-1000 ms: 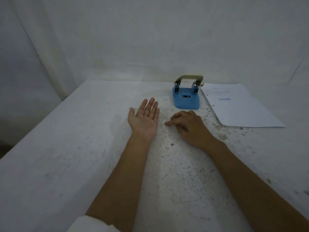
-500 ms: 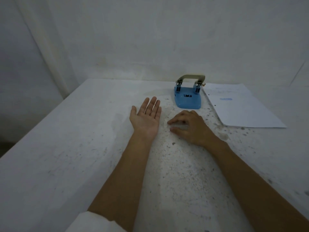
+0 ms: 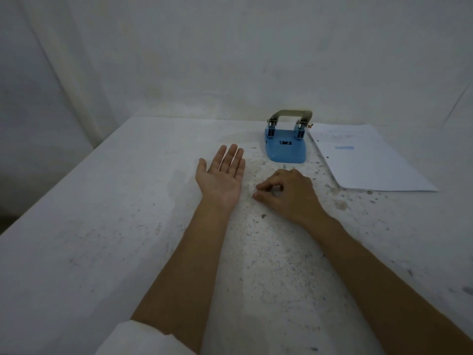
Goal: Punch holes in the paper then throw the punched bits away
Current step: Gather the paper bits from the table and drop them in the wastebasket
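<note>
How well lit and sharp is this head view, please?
Head view: dim, bluish, flat light with no glare; the hole punch and paper read clearly; wide-angle bending shows at the table edges; tiny bits near the right hand are too faint to resolve.

— What is the person wearing?

— A white sleeve (image 3: 143, 339) on the left arm, loose, with a soft folded edge. It ends far back from the fingers, so most of the forearm is bare.

— And the right arm?

— Bare as far as the picture shows.

— Anything on the hands?

— Neither the left hand (image 3: 220, 175) nor the right hand (image 3: 289, 193) shows a ring, a watch or a glove.
</note>
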